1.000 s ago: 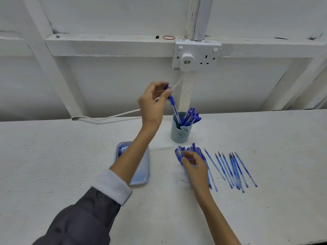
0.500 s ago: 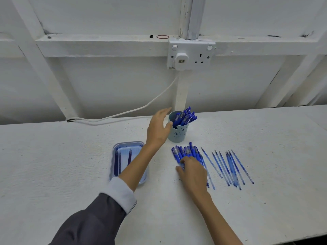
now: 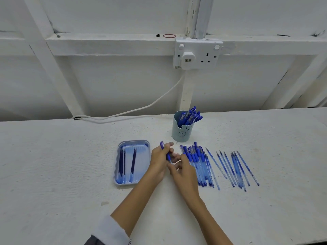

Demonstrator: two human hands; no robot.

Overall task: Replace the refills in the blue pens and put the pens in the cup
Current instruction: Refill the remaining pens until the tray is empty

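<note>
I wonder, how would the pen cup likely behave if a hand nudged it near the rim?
The cup looks light, probably plastic, so it would likely slide on the rough table. Its pens lean right, well above the rim, so a push that way might tip it.

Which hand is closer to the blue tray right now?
Left. The left hand is just beside the blue tray, gripping a blue pen; the right hand lies beyond it, against the row of pens.

We find no readable word, brand or number here; the cup bears only a small drawn mark (two short strokes inside a ring), not lettering.
</note>
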